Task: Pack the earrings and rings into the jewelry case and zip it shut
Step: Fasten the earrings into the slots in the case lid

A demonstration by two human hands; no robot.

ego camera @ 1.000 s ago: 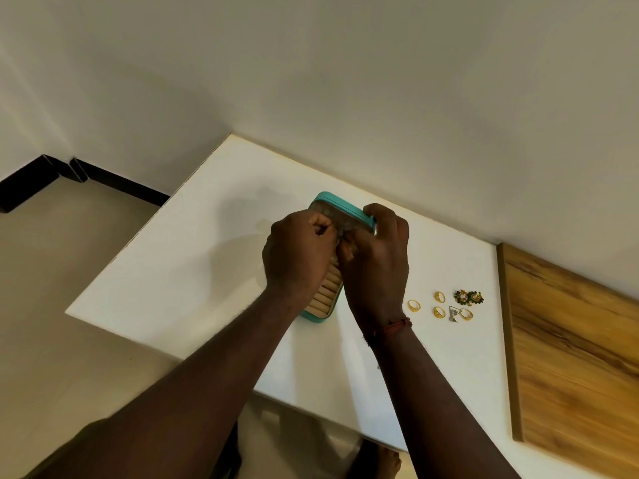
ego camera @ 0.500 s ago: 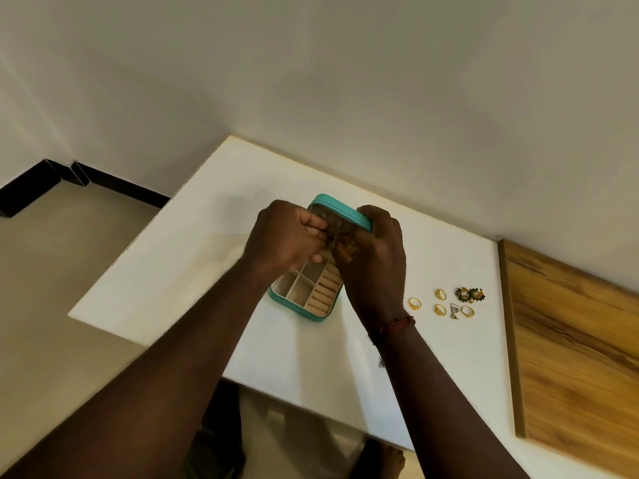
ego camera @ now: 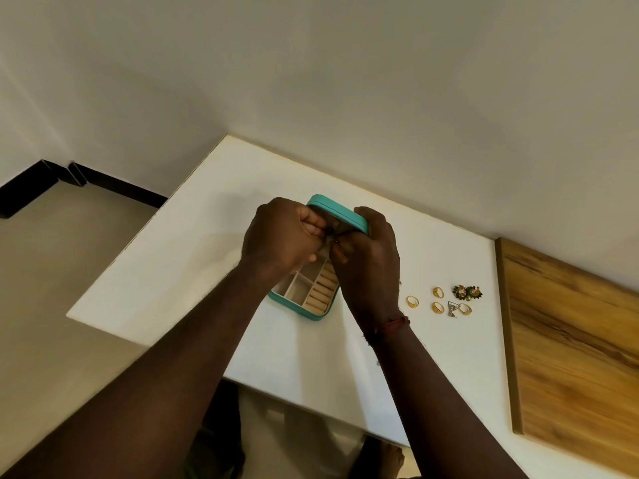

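Jewelry case [ego camera: 304,299] is seen open on the white bench [ego camera: 193,257], teal shell, lid [ego camera: 337,212] raised at the far end. Beige divided compartments and ring rolls are exposed at the near end; the far part of the tray is blocked by both hands.

Left hand [ego camera: 280,236] and right hand [ego camera: 370,261] are held together over the case, fingertips pinched around something small and dark between them. What it is cannot be told. Both grips are curled closed. A red thread band [ego camera: 392,324] is worn on the right wrist.

Right of the case, well apart from it, four gold rings [ego camera: 438,307], a silver piece [ego camera: 452,308] and a pair of floral earrings [ego camera: 467,292] are laid loose on the bench. A wooden board [ego camera: 570,340] is set at the far right. Floor and a black skirting [ego camera: 103,183] are visible at left.
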